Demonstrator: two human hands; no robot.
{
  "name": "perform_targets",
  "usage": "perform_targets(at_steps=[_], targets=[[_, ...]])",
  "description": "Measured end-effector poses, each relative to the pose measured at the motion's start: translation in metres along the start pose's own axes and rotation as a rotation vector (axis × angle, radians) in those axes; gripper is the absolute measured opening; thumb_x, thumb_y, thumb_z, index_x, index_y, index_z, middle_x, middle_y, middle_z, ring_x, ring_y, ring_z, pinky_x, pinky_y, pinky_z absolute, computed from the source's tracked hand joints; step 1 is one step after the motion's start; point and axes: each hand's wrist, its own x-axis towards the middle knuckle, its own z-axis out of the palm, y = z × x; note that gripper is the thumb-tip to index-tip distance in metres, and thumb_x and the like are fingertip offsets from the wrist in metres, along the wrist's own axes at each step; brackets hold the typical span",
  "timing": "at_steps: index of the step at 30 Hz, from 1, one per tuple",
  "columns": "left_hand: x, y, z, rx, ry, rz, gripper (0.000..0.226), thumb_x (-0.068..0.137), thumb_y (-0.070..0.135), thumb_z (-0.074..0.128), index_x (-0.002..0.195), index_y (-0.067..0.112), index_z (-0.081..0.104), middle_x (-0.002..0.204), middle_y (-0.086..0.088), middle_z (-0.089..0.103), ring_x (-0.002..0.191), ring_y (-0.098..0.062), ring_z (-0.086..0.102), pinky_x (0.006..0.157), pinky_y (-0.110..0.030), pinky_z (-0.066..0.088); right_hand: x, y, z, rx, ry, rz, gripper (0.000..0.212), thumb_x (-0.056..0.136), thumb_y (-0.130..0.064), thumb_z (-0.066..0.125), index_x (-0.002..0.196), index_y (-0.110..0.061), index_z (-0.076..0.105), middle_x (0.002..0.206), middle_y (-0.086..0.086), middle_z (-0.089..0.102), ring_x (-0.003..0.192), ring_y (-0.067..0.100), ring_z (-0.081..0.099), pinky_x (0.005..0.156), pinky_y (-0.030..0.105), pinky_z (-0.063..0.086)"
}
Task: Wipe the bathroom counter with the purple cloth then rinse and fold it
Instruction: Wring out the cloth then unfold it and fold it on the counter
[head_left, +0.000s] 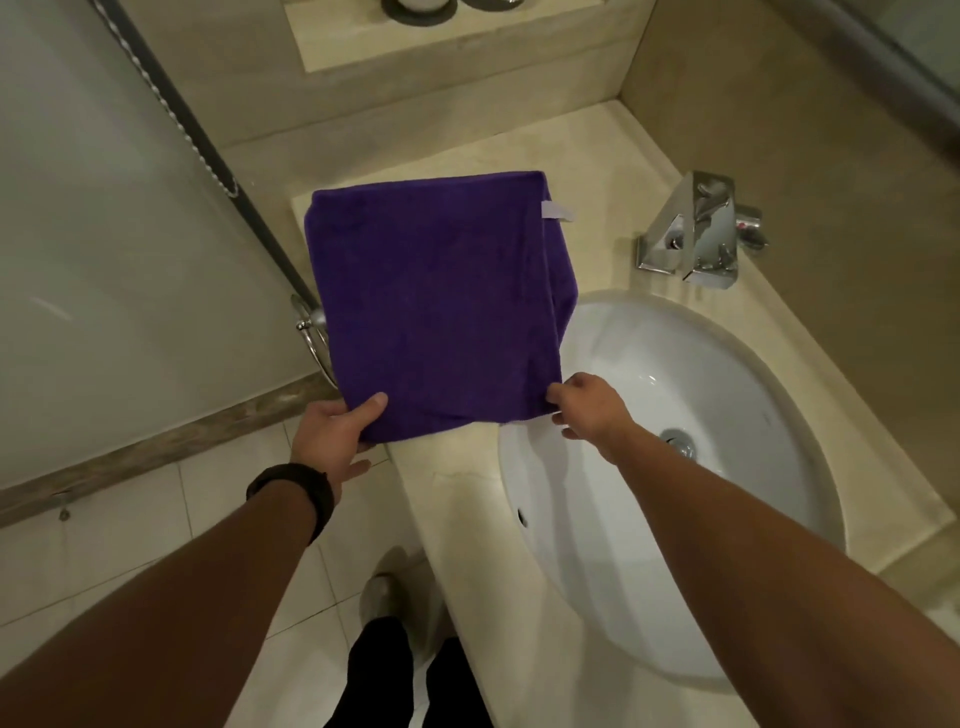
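The purple cloth (436, 301) lies spread in a folded square on the beige counter (457, 499), to the left of the white sink (727, 415). A small white tag sticks out at its far right corner. My left hand (335, 428) grips the cloth's near left corner, thumb on top. My right hand (589, 405) pinches the near right corner, just over the sink's rim. The cloth's right edge hangs slightly over the basin.
A chrome faucet (698, 228) stands behind the sink on the right. A towel ring (317, 338) hangs at the counter's left side beside a frosted glass panel (130, 249). A raised ledge (441, 36) runs along the back wall. Tiled floor lies below.
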Motion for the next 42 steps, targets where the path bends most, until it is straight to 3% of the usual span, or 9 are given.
perform_targets(at_steps=[4, 10, 14, 16, 19, 23, 34, 39, 42], targets=[[-0.005, -0.001, -0.012, -0.081, 0.084, -0.009, 0.042, 0.091, 0.022, 0.067, 0.128, 0.013, 0.049, 0.12, -0.009, 0.062, 0.099, -0.025, 0.065, 0.093, -0.048, 0.052, -0.011, 0.004, -0.014, 0.255, 0.0, 0.054, 0.025, 0.092, -0.027, 0.058, 0.103, -0.006, 0.064, 0.108, 0.012, 0.07, 0.095, 0.028, 0.07, 0.083, 0.041, 0.06], [-0.021, 0.016, -0.04, -0.113, 0.144, 0.097, 0.031, 0.094, -0.005, 0.05, 0.121, 0.011, 0.05, 0.116, -0.013, 0.062, 0.094, -0.023, 0.064, 0.092, -0.042, 0.051, -0.031, 0.002, -0.04, 0.651, 0.002, 0.083, 0.021, 0.099, -0.024, 0.052, 0.108, -0.01, 0.064, 0.106, 0.013, 0.071, 0.092, 0.03, 0.074, 0.081, 0.043, 0.061], [-0.035, 0.036, -0.052, -0.098, 0.144, 0.176, 0.032, 0.092, -0.01, 0.051, 0.115, 0.012, 0.055, 0.113, -0.018, 0.065, 0.098, -0.029, 0.067, 0.088, -0.039, 0.054, -0.053, -0.012, -0.053, 0.885, -0.073, 0.053, 0.013, 0.098, -0.018, 0.05, 0.103, -0.009, 0.058, 0.11, 0.013, 0.067, 0.1, 0.03, 0.071, 0.084, 0.047, 0.06], [-0.041, 0.054, -0.054, -0.11, 0.144, 0.218, 0.026, 0.092, -0.011, 0.051, 0.106, 0.008, 0.06, 0.108, -0.02, 0.067, 0.091, -0.028, 0.068, 0.079, -0.033, 0.059, -0.061, -0.029, -0.062, 0.94, -0.069, 0.005, 0.011, 0.098, -0.017, 0.048, 0.096, -0.009, 0.056, 0.104, 0.013, 0.064, 0.098, 0.03, 0.069, 0.086, 0.047, 0.06], [-0.048, 0.089, -0.056, -0.095, 0.147, 0.29, 0.023, 0.093, -0.01, 0.052, 0.104, 0.005, 0.065, 0.099, -0.015, 0.066, 0.081, -0.019, 0.065, 0.064, -0.018, 0.058, -0.069, -0.065, -0.079, 0.935, 0.008, -0.067, 0.014, 0.097, -0.014, 0.049, 0.094, -0.006, 0.06, 0.091, 0.012, 0.063, 0.08, 0.026, 0.068, 0.077, 0.042, 0.06], [-0.052, 0.121, -0.061, -0.074, 0.156, 0.292, 0.021, 0.093, -0.006, 0.055, 0.097, 0.009, 0.068, 0.093, -0.01, 0.067, 0.079, -0.016, 0.063, 0.071, -0.022, 0.057, -0.078, -0.094, -0.097, 0.837, 0.107, -0.042, 0.013, 0.094, -0.009, 0.051, 0.088, -0.002, 0.06, 0.077, 0.012, 0.064, 0.064, 0.024, 0.065, 0.063, 0.035, 0.059], [-0.039, 0.095, -0.064, 0.047, 0.069, 0.195, 0.019, 0.088, -0.009, 0.062, 0.09, 0.009, 0.068, 0.097, -0.016, 0.069, 0.077, -0.02, 0.064, 0.068, -0.029, 0.052, -0.08, -0.057, -0.082, 0.723, 0.174, 0.208, 0.017, 0.094, -0.012, 0.055, 0.093, 0.003, 0.062, 0.069, 0.018, 0.067, 0.069, 0.033, 0.068, 0.078, 0.046, 0.061], [-0.025, 0.09, -0.069, 0.029, -0.027, 0.054, 0.02, 0.089, -0.005, 0.06, 0.099, 0.008, 0.071, 0.102, -0.014, 0.071, 0.08, -0.021, 0.063, 0.067, -0.03, 0.051, -0.077, -0.053, -0.084, 0.643, 0.149, 0.181, 0.016, 0.093, -0.017, 0.059, 0.1, -0.004, 0.065, 0.1, 0.012, 0.065, 0.094, 0.027, 0.066, 0.075, 0.039, 0.058], [-0.027, 0.092, -0.074, -0.051, -0.115, -0.051, 0.021, 0.09, -0.007, 0.058, 0.103, 0.004, 0.069, 0.102, -0.015, 0.069, 0.083, -0.023, 0.06, 0.074, -0.033, 0.052, -0.078, -0.054, -0.084, 0.589, 0.111, 0.145, 0.018, 0.096, -0.023, 0.057, 0.1, -0.008, 0.066, 0.102, 0.009, 0.065, 0.095, 0.025, 0.065, 0.074, 0.037, 0.053]])
